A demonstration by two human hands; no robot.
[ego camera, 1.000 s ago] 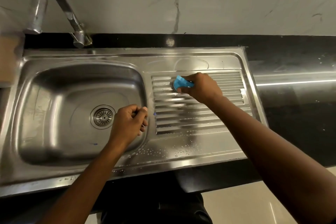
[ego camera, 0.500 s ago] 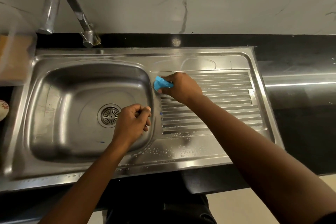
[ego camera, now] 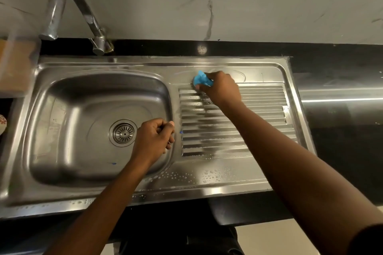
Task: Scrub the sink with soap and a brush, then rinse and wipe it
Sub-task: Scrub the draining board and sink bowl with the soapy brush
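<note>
The right hand (ego camera: 220, 87) grips a blue brush (ego camera: 202, 79), fingers curled round it, and presses it onto the stainless sink (ego camera: 145, 190) at the far left corner of the ribbed drainboard (ego camera: 259, 109) — just right of the basin (ego camera: 83, 120). The left hand (ego camera: 154, 138) is curled into a loose fist at the basin's right rim — holding nothing that shows. Water beads lie along the sink's near edge. A curved tap (ego camera: 83, 12) stands at the counter's far left.

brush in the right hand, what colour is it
Bright blue. The brush shows in the head view, gripped by the right hand on the drainboard.
</note>
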